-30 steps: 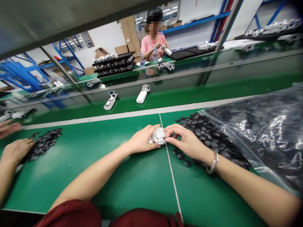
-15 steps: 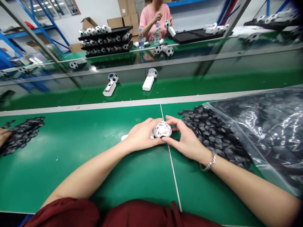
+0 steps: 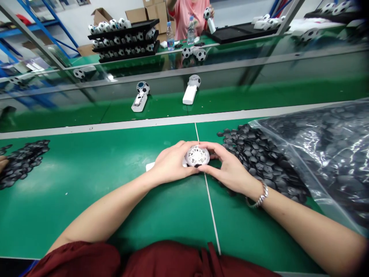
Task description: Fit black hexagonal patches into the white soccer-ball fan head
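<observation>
A white device with a round, openwork head (image 3: 197,156) is held between both hands over the green table (image 3: 115,215). My left hand (image 3: 173,161) wraps round its left side and handle; only a white end of the handle shows past the wrist. My right hand (image 3: 227,166) grips the head's right edge between thumb and fingers. A black piece shows at the head's lower edge, near the thumbs. Right of my right hand lies a pile of small black pieces (image 3: 259,157).
A clear bag (image 3: 331,154) of black pieces covers the right side. Another black pile (image 3: 25,161) lies far left, beside another person's hand (image 3: 2,163). Two white devices (image 3: 140,97) (image 3: 191,90) lie on the belt beyond. A person in pink (image 3: 188,19) is opposite.
My right fingers have closed in on the head's upper edge. The devices on the belt have shifted to the right relative to the table.
</observation>
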`<state>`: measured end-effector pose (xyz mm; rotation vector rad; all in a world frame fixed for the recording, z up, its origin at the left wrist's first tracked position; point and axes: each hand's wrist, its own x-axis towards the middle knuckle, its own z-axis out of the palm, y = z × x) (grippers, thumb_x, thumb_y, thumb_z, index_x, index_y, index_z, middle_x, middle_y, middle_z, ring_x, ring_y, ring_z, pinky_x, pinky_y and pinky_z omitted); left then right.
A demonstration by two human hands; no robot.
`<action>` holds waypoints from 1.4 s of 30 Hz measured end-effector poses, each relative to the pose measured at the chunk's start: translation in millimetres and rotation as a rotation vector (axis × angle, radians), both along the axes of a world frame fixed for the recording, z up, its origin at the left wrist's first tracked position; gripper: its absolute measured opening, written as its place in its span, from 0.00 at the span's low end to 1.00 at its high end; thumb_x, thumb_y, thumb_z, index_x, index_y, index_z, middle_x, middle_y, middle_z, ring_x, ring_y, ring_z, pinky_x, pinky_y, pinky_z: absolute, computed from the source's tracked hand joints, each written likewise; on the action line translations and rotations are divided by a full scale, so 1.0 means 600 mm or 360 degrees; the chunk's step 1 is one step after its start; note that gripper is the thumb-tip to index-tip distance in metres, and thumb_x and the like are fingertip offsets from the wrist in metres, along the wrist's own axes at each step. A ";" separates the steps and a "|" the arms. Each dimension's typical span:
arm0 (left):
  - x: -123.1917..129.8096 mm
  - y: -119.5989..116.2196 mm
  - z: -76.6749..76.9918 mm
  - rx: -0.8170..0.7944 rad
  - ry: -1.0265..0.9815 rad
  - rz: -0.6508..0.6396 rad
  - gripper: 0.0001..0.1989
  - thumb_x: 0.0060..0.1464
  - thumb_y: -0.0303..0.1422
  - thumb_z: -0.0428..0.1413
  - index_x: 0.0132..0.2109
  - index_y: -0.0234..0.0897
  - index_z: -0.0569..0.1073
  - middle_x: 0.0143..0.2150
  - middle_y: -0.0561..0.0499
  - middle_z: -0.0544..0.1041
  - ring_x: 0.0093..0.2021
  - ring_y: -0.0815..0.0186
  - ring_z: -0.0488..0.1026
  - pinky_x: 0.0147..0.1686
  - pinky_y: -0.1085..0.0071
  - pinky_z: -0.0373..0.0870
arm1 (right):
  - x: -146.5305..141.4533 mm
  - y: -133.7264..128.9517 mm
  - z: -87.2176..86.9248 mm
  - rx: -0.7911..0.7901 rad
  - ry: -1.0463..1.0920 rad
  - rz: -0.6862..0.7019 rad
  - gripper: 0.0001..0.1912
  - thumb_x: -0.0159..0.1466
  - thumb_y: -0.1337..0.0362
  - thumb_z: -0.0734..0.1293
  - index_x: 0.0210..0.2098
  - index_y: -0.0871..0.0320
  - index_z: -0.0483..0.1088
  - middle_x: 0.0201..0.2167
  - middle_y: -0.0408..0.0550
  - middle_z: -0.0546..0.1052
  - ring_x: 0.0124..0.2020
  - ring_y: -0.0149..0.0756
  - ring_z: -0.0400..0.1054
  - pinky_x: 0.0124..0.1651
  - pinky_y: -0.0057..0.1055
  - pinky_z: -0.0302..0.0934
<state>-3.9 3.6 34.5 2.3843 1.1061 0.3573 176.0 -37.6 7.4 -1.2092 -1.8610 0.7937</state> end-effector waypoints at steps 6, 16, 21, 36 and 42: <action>-0.003 0.003 0.002 -0.0056 -0.0012 -0.0003 0.31 0.43 0.43 0.58 0.55 0.47 0.59 0.49 0.52 0.69 0.48 0.61 0.67 0.44 0.64 0.67 | -0.003 -0.007 0.002 0.0399 -0.0135 -0.0003 0.03 0.59 0.68 0.64 0.32 0.54 0.69 0.48 0.49 0.65 0.50 0.41 0.60 0.49 0.40 0.59; -0.005 0.004 0.002 -0.0073 0.0007 0.0033 0.34 0.41 0.46 0.59 0.56 0.47 0.59 0.52 0.53 0.68 0.49 0.60 0.67 0.45 0.63 0.66 | 0.000 -0.013 0.013 0.0434 -0.0282 -0.0004 0.03 0.56 0.70 0.65 0.30 0.56 0.67 0.47 0.51 0.66 0.49 0.41 0.60 0.48 0.40 0.57; -0.004 0.004 0.000 -0.0084 -0.0025 0.0057 0.33 0.41 0.45 0.59 0.55 0.47 0.61 0.52 0.53 0.68 0.49 0.60 0.68 0.45 0.63 0.67 | 0.003 -0.008 0.016 0.0332 -0.0247 -0.0016 0.05 0.54 0.68 0.66 0.29 0.56 0.64 0.45 0.50 0.67 0.49 0.41 0.60 0.50 0.41 0.56; -0.010 0.013 -0.002 0.0004 0.0015 0.0014 0.31 0.43 0.42 0.58 0.55 0.44 0.61 0.54 0.51 0.68 0.52 0.59 0.66 0.47 0.63 0.65 | 0.039 0.027 0.021 0.0125 -0.0142 -0.0265 0.05 0.58 0.63 0.64 0.33 0.56 0.65 0.36 0.48 0.72 0.39 0.36 0.67 0.35 0.32 0.63; -0.013 0.017 -0.003 0.0289 0.0236 -0.0155 0.32 0.44 0.19 0.46 0.58 0.43 0.57 0.56 0.52 0.67 0.51 0.60 0.65 0.47 0.60 0.62 | 0.059 0.035 0.025 0.0149 -0.0743 -0.0228 0.03 0.58 0.67 0.65 0.30 0.57 0.71 0.29 0.45 0.73 0.31 0.34 0.66 0.36 0.32 0.61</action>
